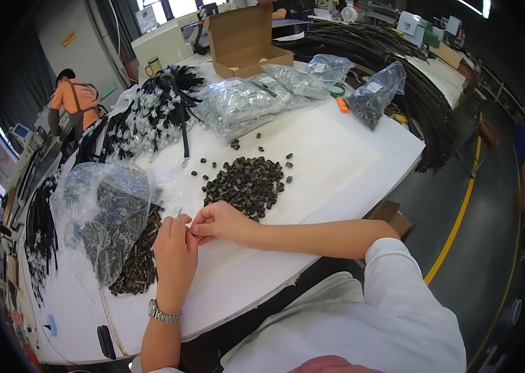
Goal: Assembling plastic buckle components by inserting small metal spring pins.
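At the centre of the frame, the left hand point(177, 246) and the right hand point(228, 224) meet with bent fingers and thumbs brought close together. The grip of each hand is a fingertip pinch; whether a small piece is held there I cannot tell, as the fingers cover the spot. Just above the right hand lies a loose heap of small, dark brown and black, ring-like pieces point(245, 181) on the white, broad surface point(343, 155), with a few strays around its upper and right edges. Left of the left hand, a crumpled, clear plastic bag point(106, 205) sits beside a second heap of small, brownish, short pieces point(136, 271). A silver metal wristwatch point(164, 313) circles the left wrist. In the upper middle of the frame, bulging, clear plastic bags point(237, 105) lie in front of an open, brown cardboard box point(237, 43)
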{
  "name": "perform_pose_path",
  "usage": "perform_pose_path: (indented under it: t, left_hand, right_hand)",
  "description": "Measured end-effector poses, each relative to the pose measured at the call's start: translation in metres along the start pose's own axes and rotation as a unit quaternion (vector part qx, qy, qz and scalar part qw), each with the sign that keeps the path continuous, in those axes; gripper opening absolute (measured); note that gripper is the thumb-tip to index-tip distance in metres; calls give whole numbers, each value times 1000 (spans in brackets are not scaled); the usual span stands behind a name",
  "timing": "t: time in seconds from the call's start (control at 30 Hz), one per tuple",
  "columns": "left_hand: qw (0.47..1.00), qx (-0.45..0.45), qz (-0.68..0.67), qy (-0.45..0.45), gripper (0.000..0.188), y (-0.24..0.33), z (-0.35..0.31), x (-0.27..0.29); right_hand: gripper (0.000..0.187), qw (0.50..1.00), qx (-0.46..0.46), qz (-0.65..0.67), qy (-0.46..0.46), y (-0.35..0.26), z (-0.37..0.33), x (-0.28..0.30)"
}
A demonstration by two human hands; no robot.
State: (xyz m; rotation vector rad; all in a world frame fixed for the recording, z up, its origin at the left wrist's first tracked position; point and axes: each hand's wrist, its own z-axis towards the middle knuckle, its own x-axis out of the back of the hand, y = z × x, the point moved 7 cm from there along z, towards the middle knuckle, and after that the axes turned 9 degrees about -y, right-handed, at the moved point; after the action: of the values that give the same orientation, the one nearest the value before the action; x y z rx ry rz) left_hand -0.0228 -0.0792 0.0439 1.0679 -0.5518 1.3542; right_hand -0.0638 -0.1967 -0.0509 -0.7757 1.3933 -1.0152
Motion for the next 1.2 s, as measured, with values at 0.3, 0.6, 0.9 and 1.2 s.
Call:
perform_pose_path:
  t: [0.3, 0.6, 0.9, 1.2]
  left_hand:
    - [910, 166, -373, -78, 7, -43, -5, -8]
    - [913, 147, -369, -99, 11, -46, 2, 0]
    - [850, 153, -475, -166, 13, -54, -6, -17]
    - [745, 132, -601, -257, 15, -45, -13, -39]
  right_hand:
    - [18, 994, 23, -98, -44, -20, -5, -8]
    - [23, 988, -58, -52, -136, -46, -15, -10]
    - [16, 989, -88, -63, -105, -40, -9, -9]
    - [9, 972, -106, -197, -70, -46, -23, -12]
